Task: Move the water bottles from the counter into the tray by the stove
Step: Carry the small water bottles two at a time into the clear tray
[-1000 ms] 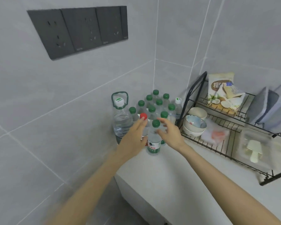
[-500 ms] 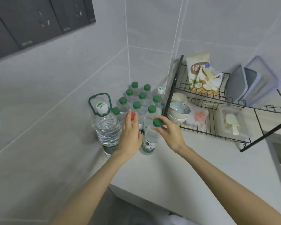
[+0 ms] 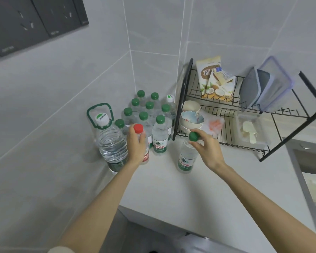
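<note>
Change: green-capped bottle point(image 3: 186, 159) is now drawn rightward, clear of the cluster point(image 3: 150, 106).
Left grip point(image 3: 136, 145): wrapped round the red-capped bottle point(image 3: 138, 128), which stands on the desk point(image 3: 190, 198).
Right grip point(image 3: 206, 148): pinched on the green-capped bottle's top.
Material: clear plastic, round caps.

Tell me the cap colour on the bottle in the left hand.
The cap is red; head view shows it best.

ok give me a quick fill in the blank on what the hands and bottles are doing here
The left-hand grip holds a clear plastic bottle with a ____ cap.
The right-hand grip pinches a green-capped clear plastic bottle by its ____.
The stacked ceramic bowls sit on the ____ tier of the black wire rack.
Missing: red; cap; lower.
</note>
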Demonstrator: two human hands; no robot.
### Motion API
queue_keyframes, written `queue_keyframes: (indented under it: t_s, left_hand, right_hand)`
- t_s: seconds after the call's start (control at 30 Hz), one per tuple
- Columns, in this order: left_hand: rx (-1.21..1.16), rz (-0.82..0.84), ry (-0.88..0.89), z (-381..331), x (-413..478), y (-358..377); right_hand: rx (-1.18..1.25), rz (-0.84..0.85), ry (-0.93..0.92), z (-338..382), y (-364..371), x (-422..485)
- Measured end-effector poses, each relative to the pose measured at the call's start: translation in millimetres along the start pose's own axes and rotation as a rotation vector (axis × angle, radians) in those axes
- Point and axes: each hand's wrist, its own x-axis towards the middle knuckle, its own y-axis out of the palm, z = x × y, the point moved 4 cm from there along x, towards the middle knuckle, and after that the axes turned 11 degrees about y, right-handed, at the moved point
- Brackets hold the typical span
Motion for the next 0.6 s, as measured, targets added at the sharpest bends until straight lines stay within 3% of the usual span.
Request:
queue_keyframes:
  t_s: [0.17,0.3,0.6]
  left_hand:
    - [-0.032,0.111,0.063,-11.1,-9.7,13.2]
    - [-0.1,0.12,0.045,-16.1,-21.0,24.3]
    - [-0.226,0.324,0.059,-51.0,-53.6,88.4]
  right_hand:
    - [-0.04,0.039,-0.077,-1.1,-3.5,-1.8]
    - [-0.05,0.066,-0.072,-6.6,-14.4,-1.2]
    - [-0.08,0.02,-0.055,-30.5,-61.6,-12.3]
